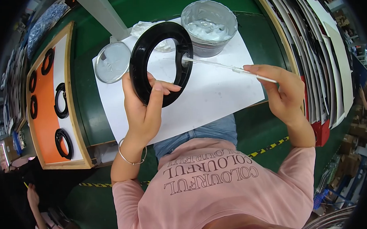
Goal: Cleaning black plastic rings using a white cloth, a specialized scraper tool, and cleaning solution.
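My left hand (pixel 144 106) grips a glossy black oval ring (pixel 138 65) by its lower edge and holds it tilted up above the white paper (pixel 215 92). In my right hand (pixel 282 87) a thin white stick (pixel 230 66) is pinched near its end. The stick's far tip meets the inner right side of the ring, where a whitish smear shows. Behind the ring stands a round tub (pixel 209 43) with white paste inside. A round lid (pixel 113 62) lies left of the ring, and crumpled white tissue (pixel 141 28) sits behind it.
On the left, a wood-framed tray (pixel 69 58) holds several black rings. Upright sheets of board (pixel 312 55) fill a wooden rack on the right. A pale post (pixel 103 15) rises behind the lid. Another person's hand (pixel 32 194) shows at lower left.
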{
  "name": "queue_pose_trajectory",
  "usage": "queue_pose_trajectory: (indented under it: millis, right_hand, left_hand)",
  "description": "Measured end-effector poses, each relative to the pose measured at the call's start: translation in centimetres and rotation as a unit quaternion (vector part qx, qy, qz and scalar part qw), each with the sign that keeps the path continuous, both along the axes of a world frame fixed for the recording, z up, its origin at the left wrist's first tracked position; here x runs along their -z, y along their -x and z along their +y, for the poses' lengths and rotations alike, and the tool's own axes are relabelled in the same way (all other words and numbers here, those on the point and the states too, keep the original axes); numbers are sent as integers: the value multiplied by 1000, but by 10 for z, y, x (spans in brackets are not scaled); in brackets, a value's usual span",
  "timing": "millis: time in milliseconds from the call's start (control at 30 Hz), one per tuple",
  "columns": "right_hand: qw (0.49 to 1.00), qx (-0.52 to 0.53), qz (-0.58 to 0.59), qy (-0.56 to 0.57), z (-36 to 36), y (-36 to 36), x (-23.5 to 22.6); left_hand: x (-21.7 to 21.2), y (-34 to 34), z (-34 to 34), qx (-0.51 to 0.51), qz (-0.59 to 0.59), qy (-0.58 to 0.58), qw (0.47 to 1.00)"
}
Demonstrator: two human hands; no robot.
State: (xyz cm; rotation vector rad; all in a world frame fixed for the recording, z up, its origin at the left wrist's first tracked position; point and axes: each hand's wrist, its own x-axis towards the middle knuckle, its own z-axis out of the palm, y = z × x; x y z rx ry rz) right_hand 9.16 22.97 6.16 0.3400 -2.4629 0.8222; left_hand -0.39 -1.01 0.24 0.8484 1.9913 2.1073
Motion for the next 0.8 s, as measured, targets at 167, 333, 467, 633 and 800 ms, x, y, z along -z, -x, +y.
queue_pose_trajectory:
  millis: [167,333,467,633,800]
  right_hand:
    - [995,-66,38,-60,3,1,0]
    - [999,-20,13,-23,6,-5,2]
    - [999,9,-32,-1,4,-6,5]
    - [999,5,-23,33,5,-5,9]
    - [999,-28,-14,29,10,-1,10]
  left_hand:
    - [1,2,-1,-7,-7,-2,1000]
    - [1,2,-1,-1,-11,-16,1000]
    - [-1,2,-1,0,-19,-21,1000]
    - [-1,1,0,3,-15,-12,1000]
    - [-1,2,0,5,-1,-12,1000]
